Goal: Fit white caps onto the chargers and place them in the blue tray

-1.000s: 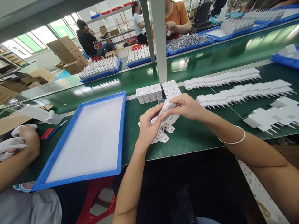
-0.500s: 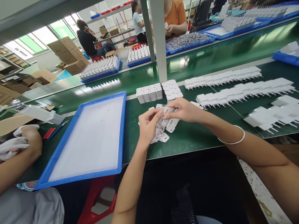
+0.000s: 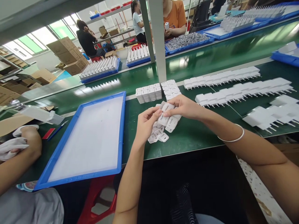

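Observation:
Both hands meet over a loose pile of small white plastic covers (image 3: pixel 158 136) on the green table. A white plastic cover (image 3: pixel 167 107) with dark print is pinched by the fingers of my right hand (image 3: pixel 184 107). My left hand (image 3: pixel 145 124) grips the left side of a similar cover, thumb and fingers closed together. The held covers overlap, so I cannot tell exactly how many there are. Just behind my hands stand neat stacks of the same covers (image 3: pixel 149 94), and a second group of stacks (image 3: pixel 171 87) beside them, partly hidden by my right hand.
A blue-rimmed tray (image 3: pixel 123 130) with a white base lies to the left. On the right, white pronged plug housings (image 3: pixel 245 88) stand in rows. A metal post (image 3: pixel 158 40) rises behind the stacks. At far left is a co-worker's arm (image 3: pixel 30 146); others sit beyond.
The covers in my hands have turned from tilted on edge to lying flatter, with their printed faces upward. My hands have shifted only slightly.

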`<state>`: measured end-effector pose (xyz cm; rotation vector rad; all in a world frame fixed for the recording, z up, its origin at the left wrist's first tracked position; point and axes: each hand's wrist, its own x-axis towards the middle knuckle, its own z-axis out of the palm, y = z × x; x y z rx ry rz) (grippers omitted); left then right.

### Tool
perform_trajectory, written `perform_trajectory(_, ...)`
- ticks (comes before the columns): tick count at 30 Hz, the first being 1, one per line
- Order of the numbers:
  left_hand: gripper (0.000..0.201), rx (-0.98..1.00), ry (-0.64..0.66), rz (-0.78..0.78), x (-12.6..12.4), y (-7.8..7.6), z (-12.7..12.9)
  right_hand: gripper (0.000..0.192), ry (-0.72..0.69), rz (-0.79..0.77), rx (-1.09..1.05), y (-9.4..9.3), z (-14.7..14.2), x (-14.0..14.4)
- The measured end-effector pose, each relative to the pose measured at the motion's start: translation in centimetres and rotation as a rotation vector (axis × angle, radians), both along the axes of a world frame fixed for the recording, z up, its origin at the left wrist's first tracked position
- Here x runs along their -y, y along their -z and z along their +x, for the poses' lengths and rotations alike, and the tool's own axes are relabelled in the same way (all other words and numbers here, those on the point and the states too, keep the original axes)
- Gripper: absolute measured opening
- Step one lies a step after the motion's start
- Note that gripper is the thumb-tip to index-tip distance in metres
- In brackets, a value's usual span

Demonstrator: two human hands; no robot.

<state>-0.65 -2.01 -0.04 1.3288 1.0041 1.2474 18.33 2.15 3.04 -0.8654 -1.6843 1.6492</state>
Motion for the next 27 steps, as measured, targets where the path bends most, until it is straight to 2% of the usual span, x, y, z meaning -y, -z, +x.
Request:
perform_trajectory(5, 0.032, 0.074, -0.035, -0.081, -0.37, 0.2, -0.47, 0.026, -0.046, -0.079, -0.041, -0.24, 0.29, 0.06)
perform_trajectory(9, 0.034, 0.053, -0.017, -0.024, -0.18, -0.01, -0.45, 0.025, 0.013, -0.048, -0.019, -0.37, 0.47, 0.17)
perform_trajectory(13, 0.031, -0.031, 0.001, 0.025, 0.16, -0.18, -0.13, 0.022, -0.002, -0.026, -0.002, -0.15, 0.48, 0.08)
perform_trajectory(17, 0.032, -0.03, 0.014, -0.025, 0.08, 0.05, -0.09, 0.02, -0.016, -0.049, -0.014, -0.08, 0.38, -0.02)
perform_trajectory(22, 0.032, 0.107, -0.043, -0.125, -0.53, 0.25, -0.52, 0.022, -0.037, -0.093, -0.039, -0.73, 0.61, 0.03)
perform_trajectory(24, 0.034, 0.123, -0.032, -0.144, -0.56, 0.2, -0.52, 0.022, -0.045, -0.098, -0.048, -0.91, 0.68, 0.07)
perform_trajectory(27, 0.044, 0.063, -0.03, -0.084, -0.23, 0.13, -0.11, 0.022, -0.012, -0.055, -0.021, -0.73, 0.52, 0.08)
